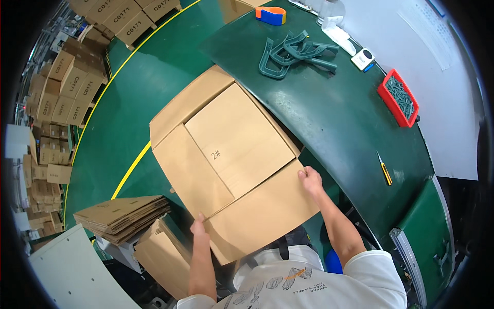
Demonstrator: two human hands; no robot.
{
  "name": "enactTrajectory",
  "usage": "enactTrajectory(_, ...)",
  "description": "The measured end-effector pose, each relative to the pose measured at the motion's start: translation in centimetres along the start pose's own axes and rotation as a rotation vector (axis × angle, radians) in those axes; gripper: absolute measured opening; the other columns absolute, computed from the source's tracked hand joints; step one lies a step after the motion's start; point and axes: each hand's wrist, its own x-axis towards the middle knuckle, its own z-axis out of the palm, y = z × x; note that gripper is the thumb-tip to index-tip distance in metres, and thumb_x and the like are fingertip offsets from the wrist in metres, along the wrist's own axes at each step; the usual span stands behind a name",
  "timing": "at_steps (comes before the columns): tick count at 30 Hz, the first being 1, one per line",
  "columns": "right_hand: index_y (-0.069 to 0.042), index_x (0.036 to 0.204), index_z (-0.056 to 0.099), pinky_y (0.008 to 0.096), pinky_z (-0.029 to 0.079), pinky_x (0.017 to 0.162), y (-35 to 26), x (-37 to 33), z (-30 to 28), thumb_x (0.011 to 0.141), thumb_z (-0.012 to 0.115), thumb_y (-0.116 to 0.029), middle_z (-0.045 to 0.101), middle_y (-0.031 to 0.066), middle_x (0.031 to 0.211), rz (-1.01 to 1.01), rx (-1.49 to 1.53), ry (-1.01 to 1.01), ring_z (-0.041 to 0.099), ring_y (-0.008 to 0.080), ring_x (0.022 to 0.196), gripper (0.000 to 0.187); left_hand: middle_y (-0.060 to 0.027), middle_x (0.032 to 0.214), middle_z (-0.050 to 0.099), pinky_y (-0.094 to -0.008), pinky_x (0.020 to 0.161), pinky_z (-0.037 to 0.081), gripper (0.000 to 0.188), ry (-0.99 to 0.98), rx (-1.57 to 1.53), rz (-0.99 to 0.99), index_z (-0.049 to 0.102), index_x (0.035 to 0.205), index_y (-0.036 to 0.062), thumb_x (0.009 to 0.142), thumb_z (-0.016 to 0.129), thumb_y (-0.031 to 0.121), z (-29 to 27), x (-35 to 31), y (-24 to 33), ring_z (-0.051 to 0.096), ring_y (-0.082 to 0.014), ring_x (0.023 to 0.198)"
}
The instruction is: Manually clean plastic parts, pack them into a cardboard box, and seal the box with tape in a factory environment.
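A large cardboard box (267, 224) stands in front of me with its top flaps folded outward. Inside its opening lies a flat cardboard sheet (239, 139) with a small dark marking. My left hand (199, 225) grips the left corner of the near flap, its fingers partly hidden at the edge. At the right end of the same flap, my right hand (311, 180) is closed over the cardboard, thumb on top and the other fingers partly out of sight. The box's right side is beside the green worktable's edge.
On the green worktable (309, 108) lie dark green C-shaped frames (293, 51), an orange-and-blue tape dispenser (271, 16), a yellow utility knife (385, 171) and a red bin (399, 98) of small green pieces. Flattened cartons (121, 216) are stacked left; boxes on pallets (72, 82) stand beyond.
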Motion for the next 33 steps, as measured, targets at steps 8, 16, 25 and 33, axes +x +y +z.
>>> enactTrajectory(8, -0.005, 0.098, 0.062, 0.0318, 0.048, 0.079, 2.1, -11.1, 7.0, 0.094, 0.051, -0.037, 0.064, 0.0031, 0.096, 0.283, 0.989, -0.639, 0.059, 0.0141, 0.091, 0.033, -0.0154, 0.113, 0.061, -0.0404, 0.081, 0.050, 0.041, 0.070, 0.524, 0.211, 0.058, 0.112, -0.0080, 0.082, 0.070, 0.017, -5.4, 3.5, 11.6, 0.061, -0.0250, 0.093)
enactTrajectory(16, -0.004, 0.128, 0.046, 0.0441, 0.044, 0.096, 4.9, -1.0, 14.4, 0.092, 0.055, -0.020, 0.055, 0.0117, 0.125, 0.614, 1.818, 0.119, 0.054, 0.0288, 0.111, 0.040, -0.0144, 0.107, 0.063, -0.0391, 0.084, 0.047, 0.032, 0.068, 0.755, 0.227, 0.061, 0.104, -0.0078, 0.081, 0.071, 0.012, -8.0, 10.2, 13.7, 0.060, -0.0232, 0.091)
enactTrajectory(25, -0.011, 0.125, 0.048, 0.0431, 0.049, 0.093, 2.1, -18.1, 20.2, 0.089, 0.059, -0.011, 0.056, 0.0071, 0.121, 0.525, 1.906, 0.381, 0.055, 0.0239, 0.111, 0.038, -0.0125, 0.091, 0.066, -0.0320, 0.069, 0.049, 0.033, -0.076, 1.071, 0.481, 0.062, 0.096, -0.0110, 0.078, 0.073, 0.014, -8.3, 18.8, 25.4, 0.061, -0.0183, 0.079)
enactTrajectory(33, -0.006, 0.113, 0.055, 0.0482, 0.040, 0.093, -9.6, -24.4, 21.0, 0.072, 0.070, -0.011, 0.048, 0.0167, 0.126, -0.554, 0.232, 0.006, 0.046, 0.0351, 0.118, 0.044, -0.0173, 0.102, 0.063, -0.0336, 0.073, 0.051, 0.054, -0.106, 1.186, 0.453, 0.053, 0.113, -0.0129, 0.078, 0.074, 0.023, -6.0, 18.9, 29.0, 0.062, -0.0225, 0.087)
